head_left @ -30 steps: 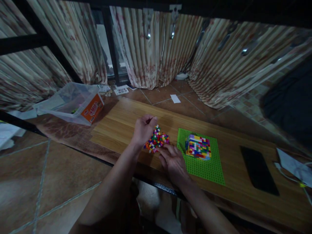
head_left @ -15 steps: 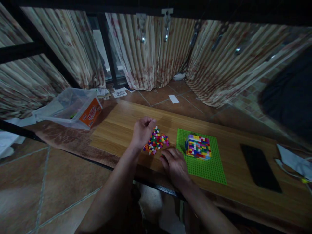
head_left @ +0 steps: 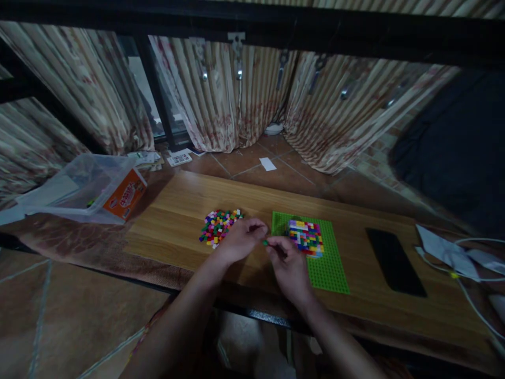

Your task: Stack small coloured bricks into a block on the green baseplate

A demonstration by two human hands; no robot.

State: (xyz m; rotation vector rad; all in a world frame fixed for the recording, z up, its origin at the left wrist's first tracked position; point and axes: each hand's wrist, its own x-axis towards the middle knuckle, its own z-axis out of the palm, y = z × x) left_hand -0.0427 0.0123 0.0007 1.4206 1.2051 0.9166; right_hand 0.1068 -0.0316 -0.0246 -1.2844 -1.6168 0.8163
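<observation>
A small green brick [head_left: 265, 243] is held at the fingertips of the right hand [head_left: 290, 263], above a wooden tabletop [head_left: 161, 221]. Just beside it, the left hand [head_left: 242, 237] is poised with fingers curled and thumb drawn in narrowly; whether anything is gripped there cannot be told. Loose multicoloured bricks [head_left: 216, 225] are heaped by the left wrist, partly hidden by that hand. To the right, a green studded baseplate [head_left: 331, 271] is laid flat on the wood, and a block of assembled bricks [head_left: 305, 237] is seated on it, just beyond the right hand. A flat black object [head_left: 394, 260] is placed farther right, with papers and a white cable [head_left: 475, 240] strewn near the edge. A clear plastic box [head_left: 82, 184] with an orange label is seen off the table's left end, before patterned curtains [head_left: 221, 105].
</observation>
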